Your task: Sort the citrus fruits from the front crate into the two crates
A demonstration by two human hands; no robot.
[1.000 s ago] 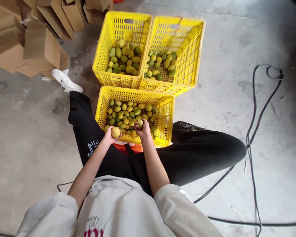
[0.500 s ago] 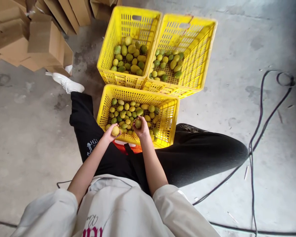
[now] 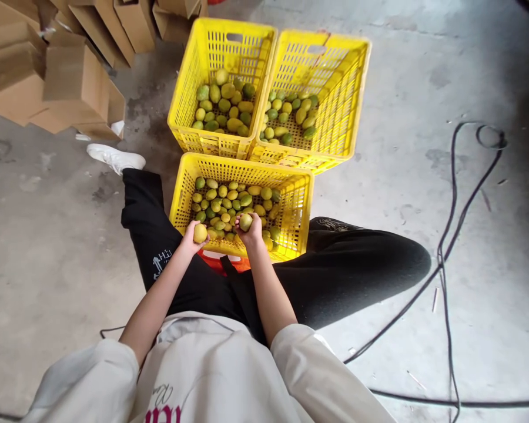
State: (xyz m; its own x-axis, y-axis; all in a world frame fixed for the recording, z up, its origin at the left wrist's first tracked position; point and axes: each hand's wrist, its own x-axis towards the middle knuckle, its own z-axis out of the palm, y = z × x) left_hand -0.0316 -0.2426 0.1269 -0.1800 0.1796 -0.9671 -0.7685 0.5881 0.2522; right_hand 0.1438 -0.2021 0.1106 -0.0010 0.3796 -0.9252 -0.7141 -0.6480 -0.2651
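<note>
A yellowish fruit (image 3: 200, 233) sat in the fingers of the left hand (image 3: 189, 239), held over the near rim of the near crate (image 3: 183, 194). A second fruit (image 3: 245, 221), greener, was gripped by the right hand (image 3: 250, 232) just beside the first, a little farther in over the crate's contents. Both hands were closed around their fruit and stood close together, not touching. Beneath them the near crate, yellow and slatted, held a heap of small green and yellow fruit (image 3: 229, 200). It rested on the concrete floor (image 3: 48, 247) between the seated person's legs, clad in black trousers (image 3: 361, 270), with a white shoe (image 3: 114, 157) on the left foot. Beyond stood two more yellow crates side by side, touching the near one: the far left crate (image 3: 183, 88) and the far right crate (image 3: 348, 100), each partly filled with larger fruit. Folded cardboard boxes (image 3: 70, 82) lay piled at the far left, and a black cable (image 3: 449, 235) trailed across the floor to the right.
</note>
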